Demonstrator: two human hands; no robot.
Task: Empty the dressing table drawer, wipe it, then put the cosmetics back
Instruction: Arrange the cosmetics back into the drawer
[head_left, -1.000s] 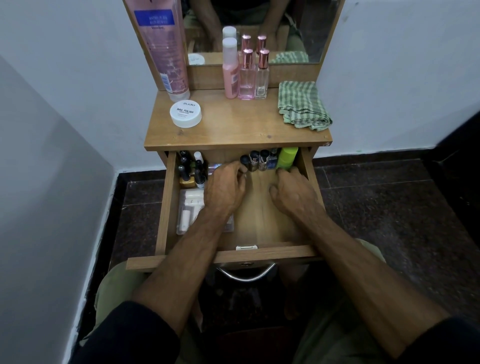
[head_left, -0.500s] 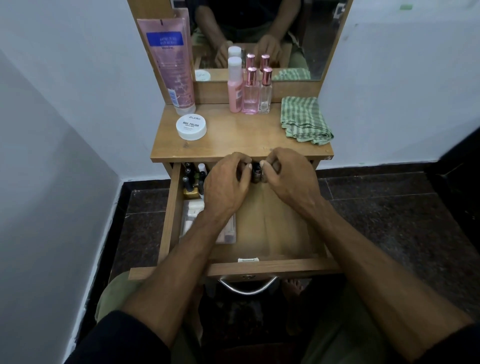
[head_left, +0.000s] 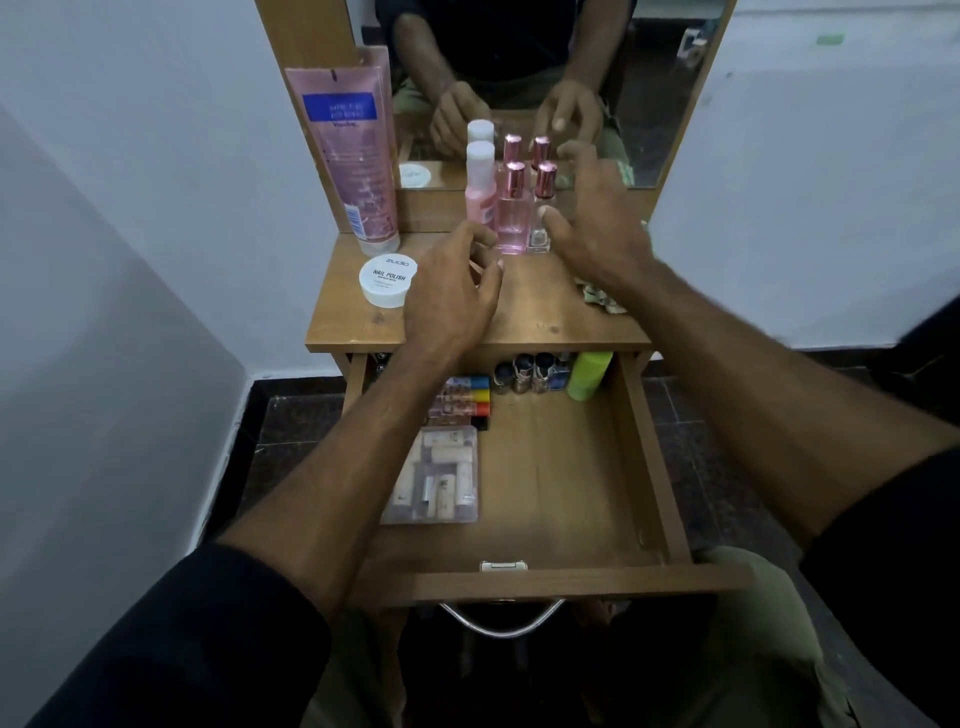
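Both hands are raised over the bench (head_left: 524, 317), above the open drawer (head_left: 550, 493). The left hand (head_left: 452, 296) hovers just near of the pink bottle with the white cap (head_left: 480, 184), its fingers (head_left: 485, 273) loosely curled and holding nothing visible. The right hand (head_left: 597, 228) is spread beside the two rose-capped glass bottles (head_left: 514, 208), fingers apart and clamped on nothing; it hides most of the green checked cloth (head_left: 597, 299), of which only a corner shows. The cosmetics are split between two places. On the bench stand the tall pink tube (head_left: 353, 156), the white nail polish jar (head_left: 388, 280) and the three bottles. In the drawer lie a clear case of small items (head_left: 436, 478) at near left, a stack of colour-capped tubes (head_left: 467, 397) beyond it, and along the far wall a row of small dark bottles (head_left: 530, 371) ending in a green bottle (head_left: 589, 374). The step in hand appears to be emptying, and it is not yet done. To do it well, lift the upright bottles singly or in firm pairs, gripping the bodies rather than the caps. Set them on bare bench surface clear of the glass bottles, which would tip readily if knocked. Keep the cloth accessible for wiping. Remove the flat case last, level, in case its lid is loose.
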